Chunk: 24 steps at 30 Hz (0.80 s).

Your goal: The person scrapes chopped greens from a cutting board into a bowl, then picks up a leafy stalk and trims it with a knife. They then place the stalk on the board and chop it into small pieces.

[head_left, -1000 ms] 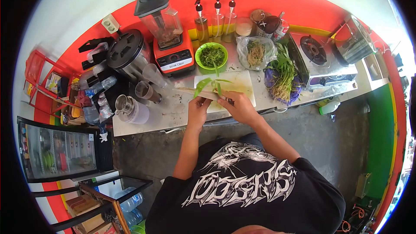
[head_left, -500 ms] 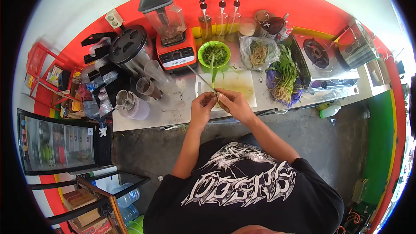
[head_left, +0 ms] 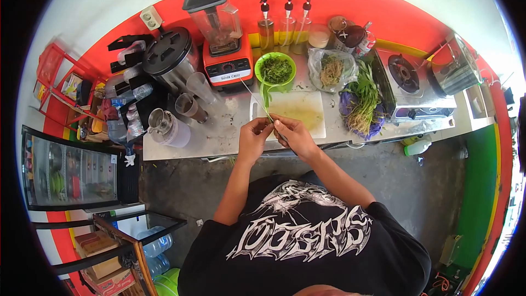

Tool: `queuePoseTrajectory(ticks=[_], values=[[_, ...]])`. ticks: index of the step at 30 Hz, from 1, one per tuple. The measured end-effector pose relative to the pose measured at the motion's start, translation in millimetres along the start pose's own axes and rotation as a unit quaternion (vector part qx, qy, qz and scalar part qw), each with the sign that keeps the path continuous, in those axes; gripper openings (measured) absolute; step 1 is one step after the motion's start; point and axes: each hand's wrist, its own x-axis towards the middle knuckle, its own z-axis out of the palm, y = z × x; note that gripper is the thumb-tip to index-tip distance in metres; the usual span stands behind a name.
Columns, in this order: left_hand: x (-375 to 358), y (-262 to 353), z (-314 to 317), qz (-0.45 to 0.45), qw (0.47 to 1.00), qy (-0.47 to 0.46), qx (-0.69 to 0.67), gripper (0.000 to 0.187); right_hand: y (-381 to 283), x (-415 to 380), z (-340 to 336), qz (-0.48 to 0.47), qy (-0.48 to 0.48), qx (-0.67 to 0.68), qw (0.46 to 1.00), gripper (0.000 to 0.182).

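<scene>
In the head view, my left hand (head_left: 255, 138) is closed, its fingertips pinching a long green leafy stalk (head_left: 266, 98) that reaches up toward the green bowl. My right hand (head_left: 296, 137) is wrapped round a knife (head_left: 251, 92), its thin blade slanting up to the left beside the stalk. Both hands meet at the front edge of the white cutting board (head_left: 315, 112), which has yellow-green stains. Behind the board, the bright green bowl (head_left: 292, 71) holds chopped greens (head_left: 275, 69). The exact contact between blade and stalk is hidden by my fingers.
A red-based blender (head_left: 227, 68) and plastic cups (head_left: 201, 87) stand left of the bowl. To the right lie a plastic bag with roots (head_left: 331, 71), a bunch of rooted greens (head_left: 364, 98) and a gas stove (head_left: 419, 90). Pump bottles (head_left: 287, 24) line the back.
The view has shifted slightly. The stalk now leans more to the left and lies closer to the knife blade. Both hands stay together at the board's front edge.
</scene>
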Motion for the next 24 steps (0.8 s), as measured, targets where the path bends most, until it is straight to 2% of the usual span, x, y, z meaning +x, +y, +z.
queuePoseTrajectory(ticks=[4, 6, 13, 16, 19, 20, 22, 24], values=[[-1, -2, -7, -0.006, 0.999, 0.011, 0.030, 0.012, 15, 5, 7, -0.051, 0.043, -0.088, 0.994, 0.042], [-3, -4, -9, 0.018, 0.998, 0.037, 0.039, 0.013, 16, 5, 12, -0.123, 0.091, -0.272, 0.950, 0.041], [-10, -4, -21, -0.008, 0.996, 0.064, 0.065, 0.013, 10, 10, 19, -0.168, 0.150, -0.346, 0.911, 0.037], [-16, -15, -32, -0.018, 0.994, 0.093, 0.051, 0.013, 28, 28, 7, -0.146, 0.166, -0.296, 0.929, 0.038], [-20, -22, -41, 0.002, 0.993, 0.121, -0.001, 0.012, 51, 45, -5, -0.035, 0.164, -0.155, 0.974, 0.039], [-22, -25, -44, 0.000, 0.992, 0.125, -0.002, 0.012, 59, 49, -9, -0.032, 0.160, -0.157, 0.974, 0.039], [-28, -26, -49, -0.007, 0.989, 0.143, -0.044, 0.014, 78, 56, -17, 0.056, 0.170, -0.120, 0.977, 0.040], [-32, -25, -52, -0.002, 0.987, 0.154, -0.052, 0.016, 93, 61, -23, 0.085, 0.166, -0.129, 0.974, 0.042]])
